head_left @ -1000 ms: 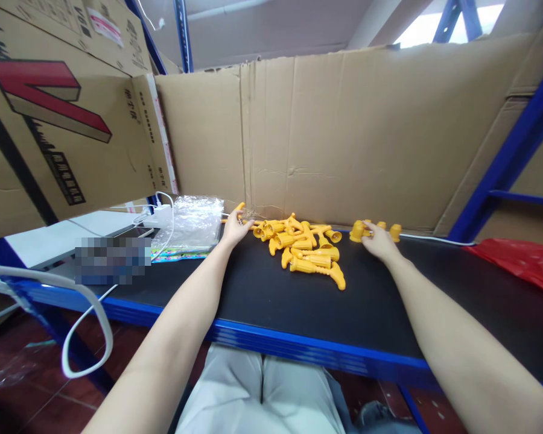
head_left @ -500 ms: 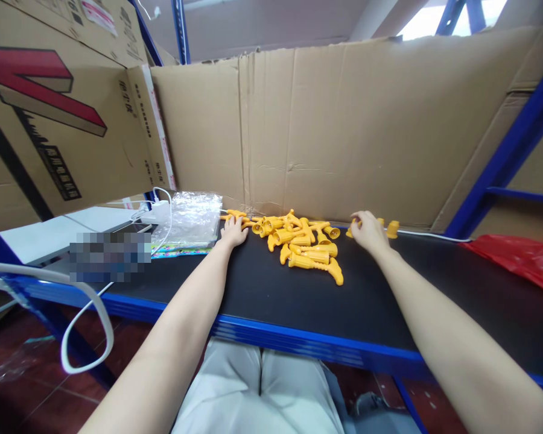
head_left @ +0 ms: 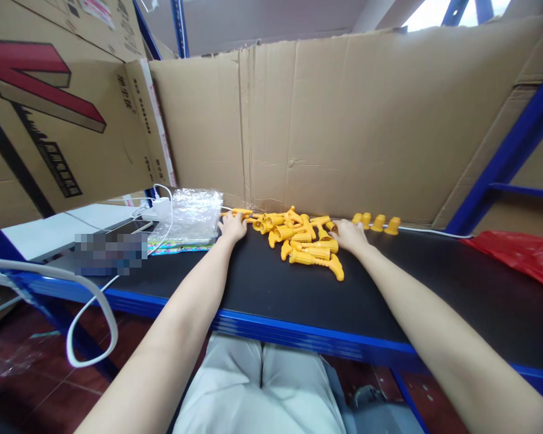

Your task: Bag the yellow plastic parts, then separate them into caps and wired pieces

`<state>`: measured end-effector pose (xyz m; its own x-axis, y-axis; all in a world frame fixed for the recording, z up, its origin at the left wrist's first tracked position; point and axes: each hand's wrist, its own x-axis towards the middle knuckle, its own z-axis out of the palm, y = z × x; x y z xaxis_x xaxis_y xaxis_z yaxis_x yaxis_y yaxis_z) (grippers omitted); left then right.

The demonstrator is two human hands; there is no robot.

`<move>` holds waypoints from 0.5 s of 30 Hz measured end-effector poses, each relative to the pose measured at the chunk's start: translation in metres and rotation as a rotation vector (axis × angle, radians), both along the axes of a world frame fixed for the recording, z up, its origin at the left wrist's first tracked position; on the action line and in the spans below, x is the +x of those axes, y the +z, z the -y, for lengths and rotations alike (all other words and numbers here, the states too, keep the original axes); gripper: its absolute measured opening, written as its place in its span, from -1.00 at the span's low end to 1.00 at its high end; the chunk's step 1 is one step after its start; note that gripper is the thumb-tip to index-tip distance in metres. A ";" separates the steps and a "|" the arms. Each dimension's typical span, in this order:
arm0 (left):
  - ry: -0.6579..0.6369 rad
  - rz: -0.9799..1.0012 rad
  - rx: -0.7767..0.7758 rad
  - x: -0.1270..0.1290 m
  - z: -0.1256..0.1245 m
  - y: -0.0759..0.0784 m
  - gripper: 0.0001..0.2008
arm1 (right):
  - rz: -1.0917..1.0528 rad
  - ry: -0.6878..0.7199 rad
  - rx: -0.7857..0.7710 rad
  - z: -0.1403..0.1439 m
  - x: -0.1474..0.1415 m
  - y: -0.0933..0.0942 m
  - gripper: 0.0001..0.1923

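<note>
My left hand (head_left: 233,228) lies over yellow handle-shaped pieces (head_left: 242,212) at the left end of a pile, fingers apart. My right hand (head_left: 350,235) is at the pile's right end, its thumb and fingertips closed on a small yellow plastic cup (head_left: 330,226), partly hidden by the hand. Between the hands lies the heap of yellow plastic toy parts (head_left: 298,232), some tube-like, some curved like hammer heads. At the front of the heap, a yellow hammer-shaped piece (head_left: 319,260) lies on its side. Several yellow cups (head_left: 377,223) stand in a row beyond my right hand.
A black tabletop (head_left: 271,289) with a blue metal edge (head_left: 298,339) carries everything. Clear plastic bags (head_left: 192,214) lie on the left, a red plastic bag (head_left: 520,253) on the right. Cardboard (head_left: 344,132) walls the back; a large carton (head_left: 72,108) stands left. White cables (head_left: 102,325) hang left.
My right hand has moved left from the row of cups to the right end of the pile, uncovering the row. My left hand stays in nearly the same place.
</note>
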<state>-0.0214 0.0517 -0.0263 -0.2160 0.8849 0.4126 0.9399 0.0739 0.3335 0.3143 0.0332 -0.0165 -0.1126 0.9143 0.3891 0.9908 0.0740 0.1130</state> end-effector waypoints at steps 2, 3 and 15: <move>0.030 -0.013 0.095 0.004 0.006 0.009 -0.66 | 0.062 0.038 0.038 0.001 0.000 0.002 -0.65; 0.022 -0.020 0.145 0.006 0.009 0.013 -0.66 | 0.088 0.051 0.050 0.001 0.000 0.003 -0.66; -0.264 -0.124 0.350 0.031 0.031 0.034 -0.67 | 0.036 0.134 0.171 0.007 0.015 0.022 -0.65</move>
<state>0.0092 0.0212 0.0079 0.0684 0.7058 0.7051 0.9459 -0.2706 0.1791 0.3292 0.0260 0.0050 -0.2451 0.8115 0.5305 0.9686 0.1813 0.1702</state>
